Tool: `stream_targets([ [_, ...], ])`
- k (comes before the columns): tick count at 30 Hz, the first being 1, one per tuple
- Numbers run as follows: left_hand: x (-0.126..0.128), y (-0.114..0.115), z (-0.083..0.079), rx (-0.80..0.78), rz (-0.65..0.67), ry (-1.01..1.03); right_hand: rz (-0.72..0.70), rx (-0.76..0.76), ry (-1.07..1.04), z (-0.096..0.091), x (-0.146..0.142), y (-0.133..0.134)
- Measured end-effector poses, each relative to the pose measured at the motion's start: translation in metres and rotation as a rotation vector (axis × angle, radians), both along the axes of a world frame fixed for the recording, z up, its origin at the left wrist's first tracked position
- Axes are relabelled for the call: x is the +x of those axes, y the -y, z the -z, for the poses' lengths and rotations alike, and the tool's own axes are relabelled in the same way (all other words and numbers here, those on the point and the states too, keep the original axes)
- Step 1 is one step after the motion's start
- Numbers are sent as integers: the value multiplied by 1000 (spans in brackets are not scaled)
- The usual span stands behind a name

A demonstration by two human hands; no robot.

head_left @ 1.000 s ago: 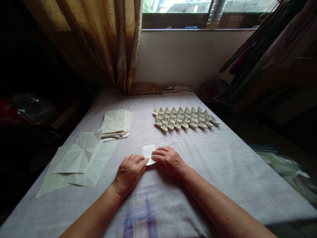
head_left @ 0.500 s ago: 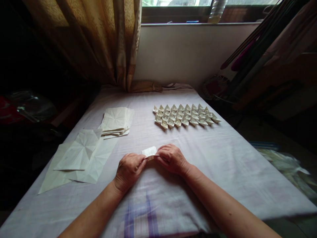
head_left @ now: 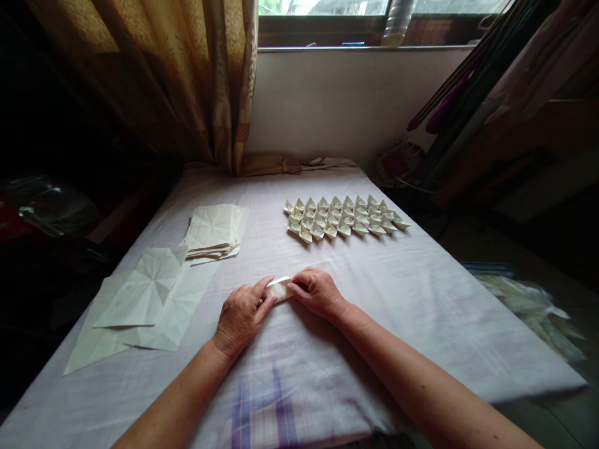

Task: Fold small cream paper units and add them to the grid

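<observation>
Between my two hands is a small folded piece of paper (head_left: 279,288), whitish and roughly rectangular, just above the cloth-covered table. My left hand (head_left: 244,312) pinches its left end between thumb and fingers. At its right end, my right hand (head_left: 318,290) grips it with thumb and bent fingers. Beyond my right hand stand rows of small folded paper boats (head_left: 345,218), packed close together. To the left lie creased paper sheets (head_left: 152,284), overlapping one another, and behind them a stack of creased paper (head_left: 213,227).
The table wears a pale cloth (head_left: 374,349) with purple stripes near the front. A gold curtain (head_left: 201,81) hangs at the back left, beside a window. A plastic bottle (head_left: 399,24) stands on the sill. Plastic-wrapped items (head_left: 528,312) lie beyond the table's right edge.
The folded paper has been tilted, so its flat face now shows between my hands. My left fingers have shifted to its upper and lower edges. The whole view has moved slightly.
</observation>
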State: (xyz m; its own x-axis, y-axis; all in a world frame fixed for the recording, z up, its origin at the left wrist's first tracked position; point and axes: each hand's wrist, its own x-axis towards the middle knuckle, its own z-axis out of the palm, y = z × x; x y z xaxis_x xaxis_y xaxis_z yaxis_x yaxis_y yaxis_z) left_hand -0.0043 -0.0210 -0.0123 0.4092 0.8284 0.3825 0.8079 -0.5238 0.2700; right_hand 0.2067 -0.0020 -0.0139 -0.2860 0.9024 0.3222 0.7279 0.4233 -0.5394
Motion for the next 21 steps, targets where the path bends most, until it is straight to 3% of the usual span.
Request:
stream_targets([
  [13, 2, -4, -6, -164, -57, -38, 84, -122, 51, -10, -6, -3],
  [21, 0, -3, -10, 4, 33, -5, 87, -84, 94, -11, -12, -4],
])
